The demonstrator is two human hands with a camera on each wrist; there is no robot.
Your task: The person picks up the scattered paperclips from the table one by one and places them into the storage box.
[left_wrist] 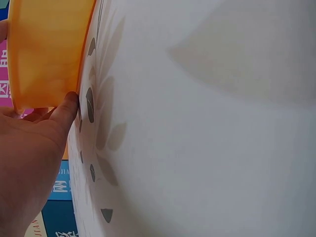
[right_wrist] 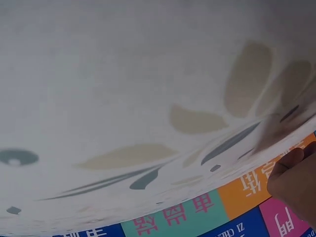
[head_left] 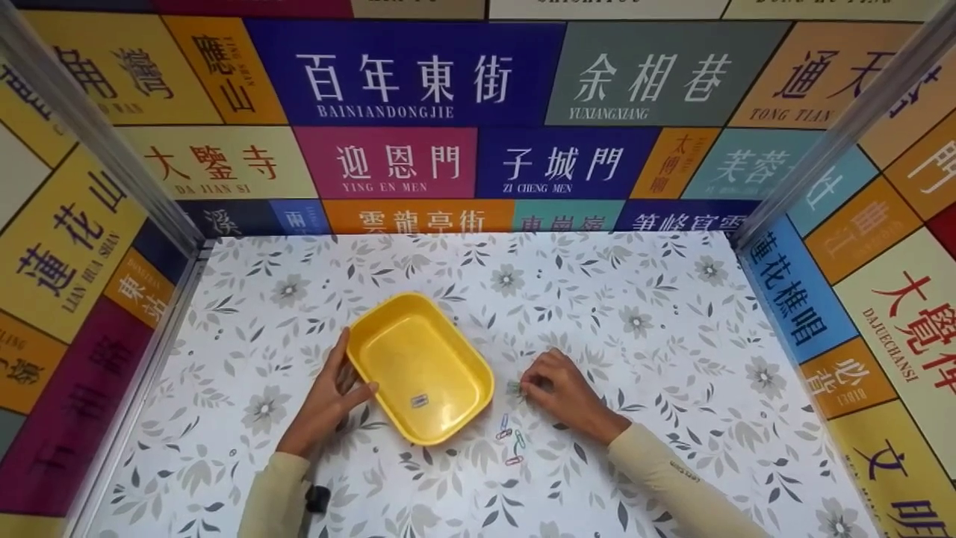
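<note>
Some paper clips (head_left: 520, 439) low in the middle, on the flowery bench (head_left: 582, 493), yellow tub (head_left: 407, 359) beside them, left grip (head_left: 326, 403) spread against its side, right grip (head_left: 562, 385) curled, cannot tell if holding anything.

Bright, fairly even light fills the head view, leaving pale glare on the glossy floor of the yellow tray (head_left: 396, 366), while the wide lens makes the side walls (head_left: 75, 232) lean outward. Both wrist views are dimmer and greyer, the nearest tabletop (left_wrist: 207, 163) soft and its edge bowed; in the right one, shadow darkens the surface beside the right hand (right_wrist: 296, 182).
</note>
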